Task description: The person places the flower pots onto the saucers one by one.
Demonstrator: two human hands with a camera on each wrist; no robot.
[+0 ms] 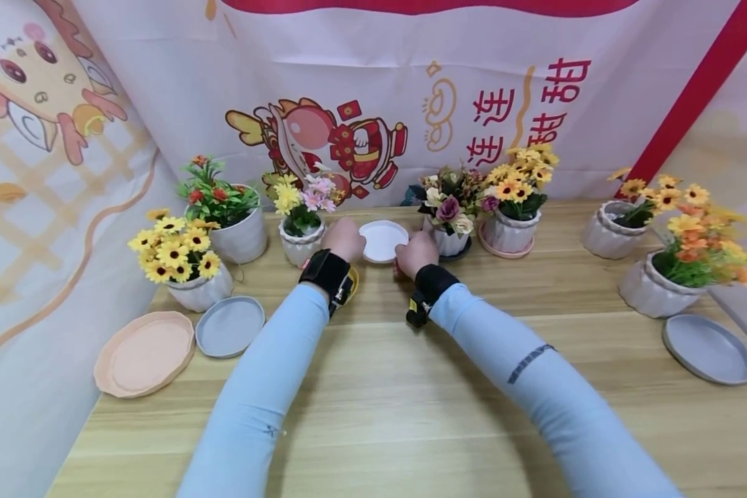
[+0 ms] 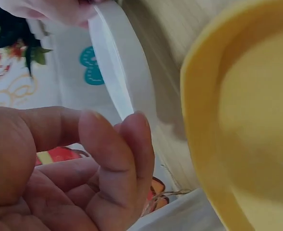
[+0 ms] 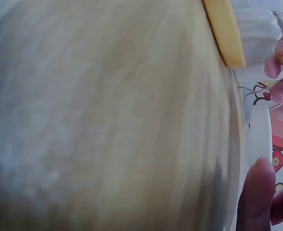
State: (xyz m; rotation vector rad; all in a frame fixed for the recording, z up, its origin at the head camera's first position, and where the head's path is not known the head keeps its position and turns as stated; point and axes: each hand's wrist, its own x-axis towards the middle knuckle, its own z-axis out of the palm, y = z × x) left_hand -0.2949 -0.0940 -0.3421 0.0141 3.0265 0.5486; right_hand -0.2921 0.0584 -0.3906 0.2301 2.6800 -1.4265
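Note:
A white plant saucer [image 1: 382,241] is held tilted up between both hands near the back of the table. My right hand [image 1: 418,253] pinches its right rim with thumb and finger. At the opposite rim, my left hand [image 1: 345,241] has curled fingertips on the edge. In the left wrist view the saucer [image 2: 122,62] is seen nearly edge-on. A yellow saucer [image 1: 352,285] lies under my left wrist, partly hidden by it. Just left of my left hand stands a white pot [image 1: 300,247] of pink and yellow flowers. Right of my right hand is a pot of purple and cream flowers [image 1: 449,207].
On the left are two more flower pots, a pink saucer [image 1: 144,354] and a grey saucer [image 1: 230,326]. A yellow-flower pot [image 1: 512,232] sits on a pink saucer [image 1: 488,242]. Two pots and a grey saucer [image 1: 709,349] stand far right. A printed cloth [image 1: 361,62] hangs behind.

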